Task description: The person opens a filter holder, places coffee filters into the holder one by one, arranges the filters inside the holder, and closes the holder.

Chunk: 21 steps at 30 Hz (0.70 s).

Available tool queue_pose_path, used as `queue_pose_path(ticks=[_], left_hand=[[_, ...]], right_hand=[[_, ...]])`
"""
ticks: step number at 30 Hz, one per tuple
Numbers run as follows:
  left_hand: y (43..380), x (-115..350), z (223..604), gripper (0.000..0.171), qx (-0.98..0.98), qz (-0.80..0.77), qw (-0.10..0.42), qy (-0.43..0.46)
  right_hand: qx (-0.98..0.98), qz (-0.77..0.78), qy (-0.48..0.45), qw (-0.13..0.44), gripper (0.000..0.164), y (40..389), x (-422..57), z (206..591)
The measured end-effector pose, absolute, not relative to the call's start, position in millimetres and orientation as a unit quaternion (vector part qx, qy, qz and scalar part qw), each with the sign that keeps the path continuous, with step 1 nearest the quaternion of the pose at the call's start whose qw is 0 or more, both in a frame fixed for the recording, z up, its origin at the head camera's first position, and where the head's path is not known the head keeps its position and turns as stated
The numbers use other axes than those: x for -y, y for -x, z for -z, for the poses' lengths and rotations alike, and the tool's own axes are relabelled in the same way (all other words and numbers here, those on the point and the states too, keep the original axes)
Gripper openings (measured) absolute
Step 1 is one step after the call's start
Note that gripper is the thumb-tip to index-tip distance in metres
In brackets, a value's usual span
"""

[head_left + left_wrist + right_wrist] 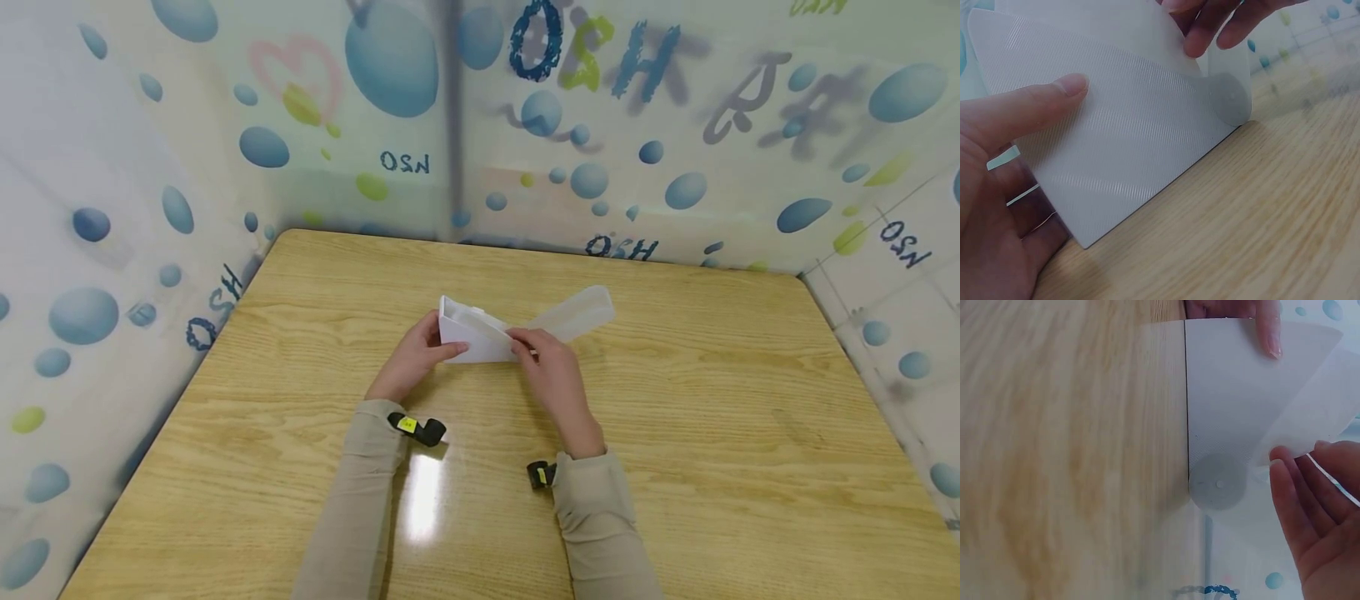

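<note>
A white plastic case (486, 345) with a slanted top edge stands on the table. My left hand (411, 358) grips its left end, the thumb flat on the ribbed front face (1116, 137) and the fingers behind. A translucent flap (581, 312) sticks out beyond the right end, by a round grey pivot disc (1219, 482) at the case's lower corner. With thumb and fingertips my right hand (555, 375) pinches the edge of a translucent inner piece (1300, 434) that rises out of the slanted top. The inside of the case is mostly hidden.
The wooden table (750, 400) reaches out on all sides of the case. Behind it and at both sides stand wall sheets (322, 192) printed with blue drops and letters. A black wrist camera (420, 427) sits on the left sleeve, another camera (542, 475) on the right.
</note>
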<state>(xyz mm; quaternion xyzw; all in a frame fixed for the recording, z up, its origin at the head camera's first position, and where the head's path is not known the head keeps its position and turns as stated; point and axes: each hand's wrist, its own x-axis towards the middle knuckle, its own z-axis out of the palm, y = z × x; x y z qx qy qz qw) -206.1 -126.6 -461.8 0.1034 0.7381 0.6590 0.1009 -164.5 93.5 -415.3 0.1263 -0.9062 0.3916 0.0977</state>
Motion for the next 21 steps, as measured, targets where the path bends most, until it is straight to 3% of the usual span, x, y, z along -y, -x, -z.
queue_pose_path(ticks=[5,16,21], left_hand=[[204,126,458,0.052,-0.741,-0.656,0.106,-0.1],[196,124,438,0.051,-0.729,-0.667,0.12,-0.095],[193,122,433,0.049,-0.734,-0.662,0.119,-0.095]], right_hand=[[0.897,-0.42,-0.106,0.088,0.023,165,-93,415],[0.91,-0.369,-0.115,0.147,0.017,164,-90,417],[0.912,-0.364,-0.122,0.144,0.018,165,-89,418]])
